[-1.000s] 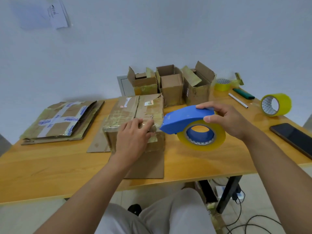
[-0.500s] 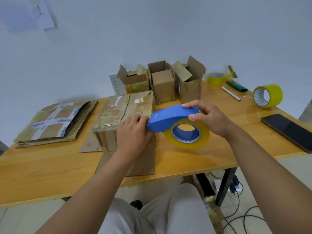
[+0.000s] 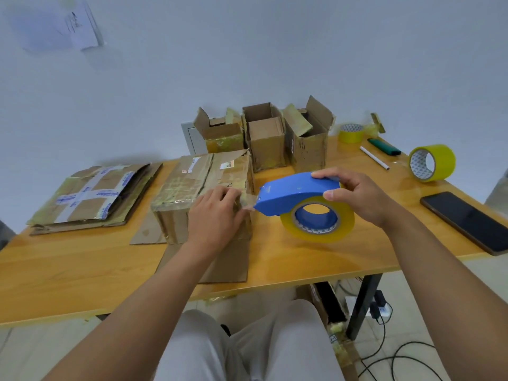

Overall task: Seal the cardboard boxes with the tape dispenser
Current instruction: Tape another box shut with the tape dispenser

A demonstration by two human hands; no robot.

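A closed, much-taped cardboard box [image 3: 192, 182] stands on the wooden table [image 3: 82, 270] in front of me. My left hand [image 3: 217, 215] lies on its near right top corner, fingers pressing the end of a clear tape strip [image 3: 248, 200] onto the box. The strip runs right to the nose of a blue tape dispenser [image 3: 291, 193] carrying a yellowish tape roll [image 3: 319, 235]. My right hand [image 3: 357, 193] grips the dispenser from above, just right of the box and a little above the table.
Three small open boxes [image 3: 264, 141] stand behind. A flattened cardboard stack [image 3: 90, 196] lies at left, a cardboard sheet [image 3: 231, 262] under the box. At right are two yellow tape rolls [image 3: 431, 163], a pen [image 3: 373, 158] and a phone [image 3: 467, 221].
The dispenser came left to the box corner by my left hand, then drew back right. A short strip of tape now spans from the box to the dispenser.
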